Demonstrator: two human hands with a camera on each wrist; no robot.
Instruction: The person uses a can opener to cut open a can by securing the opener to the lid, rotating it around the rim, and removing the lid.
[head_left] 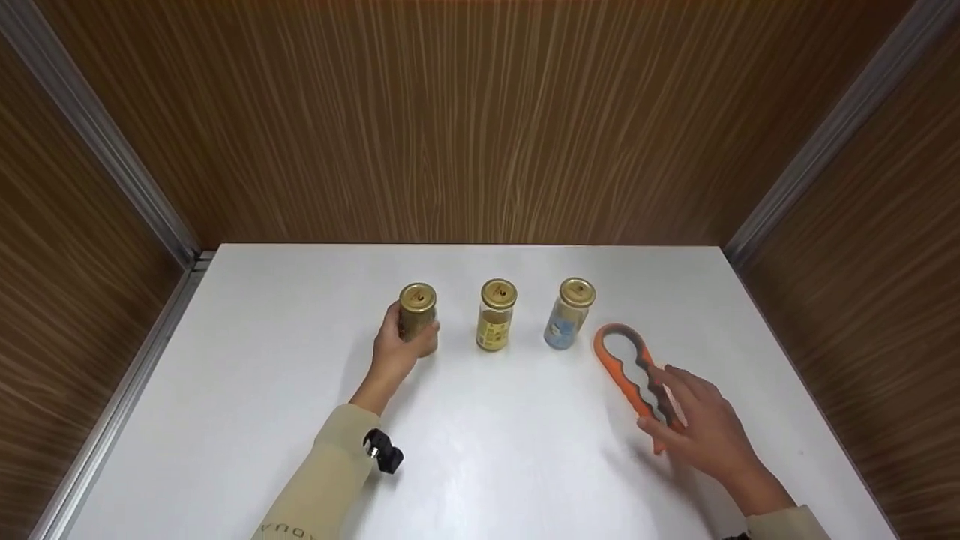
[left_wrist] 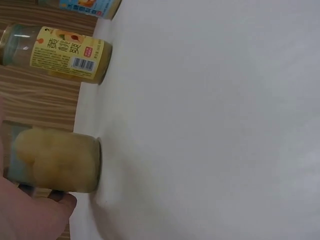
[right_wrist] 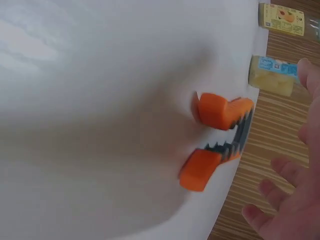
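My left hand (head_left: 397, 351) grips a glass jar (head_left: 418, 319) with a gold lid, fingers on one side and thumb on the other. In the left wrist view pale yellow pieces fill this jar (left_wrist: 60, 160); no label shows on that side. My right hand (head_left: 701, 424) is over the handle end of an orange and grey jar opener (head_left: 621, 367), fingers spread and partly covering it. In the right wrist view the fingers are apart from the opener (right_wrist: 214, 111), whose two toothed handles stand open on the table.
Two more gold-lidded jars stand upright in a row to the right of the held one: a yellow-labelled jar (head_left: 495, 319) and a blue-labelled jar (head_left: 568, 315). Wood-grain panels (head_left: 465, 135) enclose the white table (head_left: 480, 465) at the back and sides.
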